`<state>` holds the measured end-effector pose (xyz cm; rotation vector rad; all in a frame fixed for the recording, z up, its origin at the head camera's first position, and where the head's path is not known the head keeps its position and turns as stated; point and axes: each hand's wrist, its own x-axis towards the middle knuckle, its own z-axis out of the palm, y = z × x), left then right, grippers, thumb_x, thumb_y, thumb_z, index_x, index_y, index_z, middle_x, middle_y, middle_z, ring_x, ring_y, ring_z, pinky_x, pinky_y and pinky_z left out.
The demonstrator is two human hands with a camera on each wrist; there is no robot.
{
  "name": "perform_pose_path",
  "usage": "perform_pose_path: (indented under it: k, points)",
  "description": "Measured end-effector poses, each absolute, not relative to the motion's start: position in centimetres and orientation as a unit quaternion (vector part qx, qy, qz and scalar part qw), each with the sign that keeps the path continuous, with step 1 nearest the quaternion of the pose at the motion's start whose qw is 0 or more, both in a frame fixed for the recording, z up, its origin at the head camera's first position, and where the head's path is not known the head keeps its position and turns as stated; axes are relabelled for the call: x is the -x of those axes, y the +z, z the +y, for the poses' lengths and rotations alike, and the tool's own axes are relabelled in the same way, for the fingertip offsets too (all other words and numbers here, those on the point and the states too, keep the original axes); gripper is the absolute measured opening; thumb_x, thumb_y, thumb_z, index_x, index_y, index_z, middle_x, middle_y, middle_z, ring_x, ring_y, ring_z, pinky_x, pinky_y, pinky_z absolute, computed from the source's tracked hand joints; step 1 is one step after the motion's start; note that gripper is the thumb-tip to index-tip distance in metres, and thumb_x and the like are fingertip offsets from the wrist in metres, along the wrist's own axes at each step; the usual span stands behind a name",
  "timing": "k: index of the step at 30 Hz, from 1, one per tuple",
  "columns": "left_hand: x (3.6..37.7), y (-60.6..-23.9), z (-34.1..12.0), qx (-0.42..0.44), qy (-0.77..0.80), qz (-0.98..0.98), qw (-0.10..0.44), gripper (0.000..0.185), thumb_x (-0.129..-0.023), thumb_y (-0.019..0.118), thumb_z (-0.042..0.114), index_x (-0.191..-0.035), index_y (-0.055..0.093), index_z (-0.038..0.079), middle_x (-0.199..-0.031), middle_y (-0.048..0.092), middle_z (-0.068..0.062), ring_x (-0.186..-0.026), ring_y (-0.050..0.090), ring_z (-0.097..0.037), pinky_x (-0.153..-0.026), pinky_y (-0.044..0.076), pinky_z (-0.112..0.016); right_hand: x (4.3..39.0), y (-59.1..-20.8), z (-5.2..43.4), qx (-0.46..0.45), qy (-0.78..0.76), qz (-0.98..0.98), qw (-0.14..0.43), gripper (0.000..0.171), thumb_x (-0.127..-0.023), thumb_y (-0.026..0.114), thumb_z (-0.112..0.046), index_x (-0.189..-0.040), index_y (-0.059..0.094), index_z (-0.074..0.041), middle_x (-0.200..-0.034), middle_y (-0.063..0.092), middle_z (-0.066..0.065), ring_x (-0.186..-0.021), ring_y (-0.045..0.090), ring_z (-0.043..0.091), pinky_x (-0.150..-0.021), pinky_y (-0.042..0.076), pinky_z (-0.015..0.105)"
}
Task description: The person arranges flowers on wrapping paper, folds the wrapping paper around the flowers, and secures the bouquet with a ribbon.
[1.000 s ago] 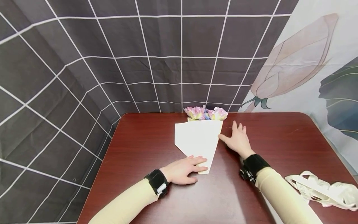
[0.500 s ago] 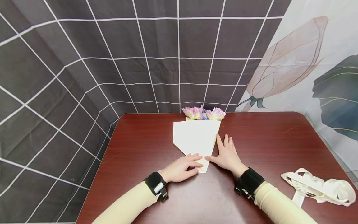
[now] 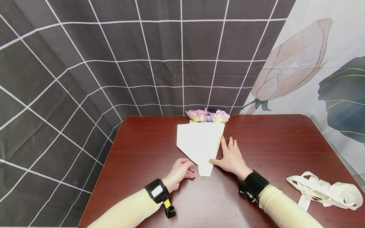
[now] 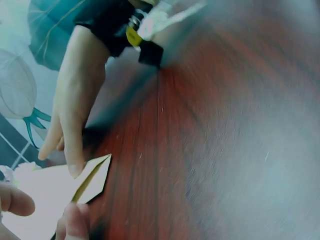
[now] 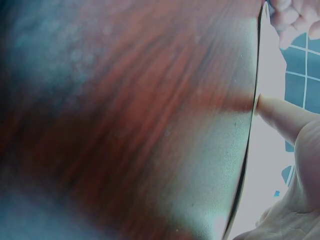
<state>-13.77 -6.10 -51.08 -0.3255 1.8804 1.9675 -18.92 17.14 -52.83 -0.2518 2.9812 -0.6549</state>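
A sheet of white wrapping paper (image 3: 199,139), folded to a narrow lower end, lies on the table with pink and yellow flowers (image 3: 219,116) showing past its top edge. My right hand (image 3: 231,158) rests at the paper's right side, fingers spread, its thumb and index finger touching that edge. Just off the lower left edge is my left hand (image 3: 182,171), its fingers loosely bent. In the left wrist view its thumb (image 4: 20,201) and fingertips (image 4: 75,220) stand apart near the fold, where a slit shows between the paper layers.
A bundle of cream ribbon (image 3: 328,191) lies on the right of the brown table (image 3: 137,142). Behind the table hangs a dark cloth (image 3: 159,72) with white grid lines, and a floral cloth (image 3: 302,66) hangs at the right.
My right hand has come down and inward to the paper's right edge. The left hand has lifted off the paper's lower end and drawn left, its fingers now bent.
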Motion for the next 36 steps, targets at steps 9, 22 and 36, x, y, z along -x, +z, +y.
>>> perform_pose_path:
  k: [9, 22, 36]
  points:
    - [13.4, -50.9, -5.8, 0.138, 0.727, 0.624, 0.252, 0.023, -0.088, 0.05, 0.012, -0.092, 0.058, -0.009, -0.069, 0.061, -0.009, -0.052, 0.061, -0.015, -0.052, 0.053, -0.025, 18.7, -52.7, 16.9, 0.079, -0.213, 0.973, 0.045, 0.124, -0.067, 0.069, -0.07, -0.153, 0.005, -0.008, -0.15, 0.009, 0.037, -0.137, 0.009, 0.055, -0.108, 0.019, 0.063]
    - [14.3, -51.7, -5.1, 0.119, 0.689, 0.677, 0.227, 0.01, -0.078, 0.052, 0.007, -0.069, 0.052, 0.004, -0.058, 0.048, -0.001, -0.044, 0.051, -0.008, -0.038, 0.039, -0.016, 18.7, -52.3, 17.0, 0.077, -0.213, 0.973, 0.044, 0.124, -0.068, 0.072, -0.066, -0.153, 0.005, -0.006, -0.149, 0.011, 0.037, -0.137, 0.01, 0.055, -0.108, 0.019, 0.062]
    - [15.1, -51.0, -3.6, 0.097, 0.703, 0.681, 0.179, 0.032, -0.084, 0.062, 0.014, -0.107, 0.052, -0.005, -0.094, 0.066, -0.02, -0.077, 0.068, -0.025, -0.07, 0.057, -0.038, 19.0, -52.5, 16.9, 0.066, -0.213, 0.973, 0.052, 0.128, -0.067, 0.071, -0.068, -0.152, -0.001, -0.006, -0.15, 0.008, 0.037, -0.138, 0.008, 0.054, -0.109, 0.018, 0.062]
